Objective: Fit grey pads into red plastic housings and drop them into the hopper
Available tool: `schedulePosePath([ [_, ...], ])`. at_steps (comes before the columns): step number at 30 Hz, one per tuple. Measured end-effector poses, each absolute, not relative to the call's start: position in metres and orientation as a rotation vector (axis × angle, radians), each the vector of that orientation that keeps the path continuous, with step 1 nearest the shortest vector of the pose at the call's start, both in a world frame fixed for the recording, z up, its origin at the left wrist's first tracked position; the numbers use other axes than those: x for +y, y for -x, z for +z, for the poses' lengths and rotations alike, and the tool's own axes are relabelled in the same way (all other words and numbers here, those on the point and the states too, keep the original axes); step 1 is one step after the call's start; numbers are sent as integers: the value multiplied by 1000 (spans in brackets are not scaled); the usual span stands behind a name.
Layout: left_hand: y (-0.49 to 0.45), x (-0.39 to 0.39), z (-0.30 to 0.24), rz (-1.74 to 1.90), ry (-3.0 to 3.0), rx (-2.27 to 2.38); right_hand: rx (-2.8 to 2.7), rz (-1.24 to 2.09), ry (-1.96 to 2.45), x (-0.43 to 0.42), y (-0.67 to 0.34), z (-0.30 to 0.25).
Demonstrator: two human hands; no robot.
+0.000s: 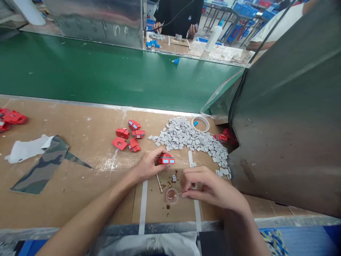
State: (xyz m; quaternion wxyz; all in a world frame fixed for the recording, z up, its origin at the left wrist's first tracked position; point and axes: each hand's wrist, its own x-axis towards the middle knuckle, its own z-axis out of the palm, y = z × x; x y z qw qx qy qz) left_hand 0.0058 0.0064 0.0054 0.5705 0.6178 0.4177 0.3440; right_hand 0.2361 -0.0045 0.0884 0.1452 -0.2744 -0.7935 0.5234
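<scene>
My left hand (149,164) is closed on a small red plastic part (166,159) with pale blue panels, held just above the brown table. My right hand (206,185) pinches a thin stick whose tip rests in a small clear round cup (172,196) of brownish liquid. A second thin stick (159,183) lies on the table between my hands. One loose grey chip (174,177) sits just in front of the red part. A big heap of small grey chips (191,138) spreads beyond my hands.
Several red parts (129,138) lie grouped left of the heap, more red parts (12,118) at the far left edge. A tape ring (200,124), a camouflage cloth (44,165) and a grey metal housing (287,117) stand around. A green conveyor belt (106,71) runs behind; another person's hands (192,31) work beyond it.
</scene>
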Motion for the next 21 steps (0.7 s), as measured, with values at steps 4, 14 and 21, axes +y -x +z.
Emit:
schedulePosePath([
  [4,-6,7,10,833,-1359,959,-2377,1556,923,-9,-219,78],
  [14,-6,9,9,857,-1155,965,-1931,820,1404,43,-242,31],
  [21,-6,8,6,892,-1168,982,-2113,605,1499,46,-219,-1],
])
